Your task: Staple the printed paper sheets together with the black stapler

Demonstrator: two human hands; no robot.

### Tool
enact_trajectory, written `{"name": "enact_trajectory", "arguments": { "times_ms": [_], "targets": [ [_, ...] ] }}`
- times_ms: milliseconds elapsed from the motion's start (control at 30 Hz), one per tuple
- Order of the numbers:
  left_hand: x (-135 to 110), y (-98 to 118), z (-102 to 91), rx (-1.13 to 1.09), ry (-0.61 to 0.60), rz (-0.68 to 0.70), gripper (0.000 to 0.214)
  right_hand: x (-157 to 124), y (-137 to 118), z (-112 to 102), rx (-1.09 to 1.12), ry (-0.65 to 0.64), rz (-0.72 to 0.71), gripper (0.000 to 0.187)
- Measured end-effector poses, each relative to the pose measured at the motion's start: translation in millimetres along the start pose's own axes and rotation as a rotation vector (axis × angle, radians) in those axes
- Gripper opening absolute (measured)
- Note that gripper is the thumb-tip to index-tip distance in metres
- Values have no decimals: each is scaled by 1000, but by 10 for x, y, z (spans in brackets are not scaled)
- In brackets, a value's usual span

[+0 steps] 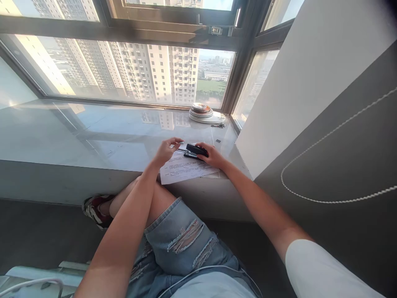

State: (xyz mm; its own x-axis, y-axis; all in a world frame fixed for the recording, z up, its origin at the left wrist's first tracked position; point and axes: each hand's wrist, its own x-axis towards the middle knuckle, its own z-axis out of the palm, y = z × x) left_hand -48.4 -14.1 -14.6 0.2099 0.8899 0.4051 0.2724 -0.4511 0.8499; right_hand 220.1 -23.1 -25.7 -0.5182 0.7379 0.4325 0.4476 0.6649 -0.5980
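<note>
My right hand [211,155] is closed around a black stapler [196,150] on the window ledge. Its top is lifted from the base, and a thin metal part sticks out to the left. Just left of it, my left hand [167,151] pinches a small grey strip of staples [181,142] between thumb and fingertips, slightly above the stapler's open end. Printed paper sheets [182,167] lie beneath the stapler, reaching the front edge of the ledge. The fingers of my right hand partly hide the stapler's rear end.
A stack of plates [201,114] stands at the window corner, with a small dark chain [218,125] beside it. A little dark piece [218,141] lies on the glossy ledge [124,136]. At right, a beaded cord [322,201] hangs by the wall.
</note>
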Motion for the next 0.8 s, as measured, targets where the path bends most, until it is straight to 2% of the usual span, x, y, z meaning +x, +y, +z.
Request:
{"name": "enact_trajectory", "arguments": {
  "times_ms": [67, 167, 267, 333, 433, 567, 667, 800],
  "targets": [
    [-44, 91, -27, -175, -4, -51, 35, 43, -1, -45, -2, -49, 19, 45],
    [-103, 194, -121, -299, -48, -78, 32, 216, 3, -194, -53, -271, 4, 34],
    [-114, 219, -228, -174, -68, -76, 31, 480, -5, -353, -98, -526, -24, 33],
    [-81, 194, -271, 20, -74, -55, 27, 639, -24, -391, -77, -600, -22, 36],
    [14, 127, -285, 313, -151, 84, 18, 754, -61, -305, -44, -593, -41, 30],
    [123, 44, -273, 508, -306, 268, 14, 690, -71, -96, -11, -425, -68, 12],
    [104, -22, -283, 538, -296, 276, 13, 620, -70, -14, -21, -325, -11, 8],
    [12, -125, -347, 590, -280, 280, 13, 595, -113, -4, -6, -324, 31, 7]
  ]
}}
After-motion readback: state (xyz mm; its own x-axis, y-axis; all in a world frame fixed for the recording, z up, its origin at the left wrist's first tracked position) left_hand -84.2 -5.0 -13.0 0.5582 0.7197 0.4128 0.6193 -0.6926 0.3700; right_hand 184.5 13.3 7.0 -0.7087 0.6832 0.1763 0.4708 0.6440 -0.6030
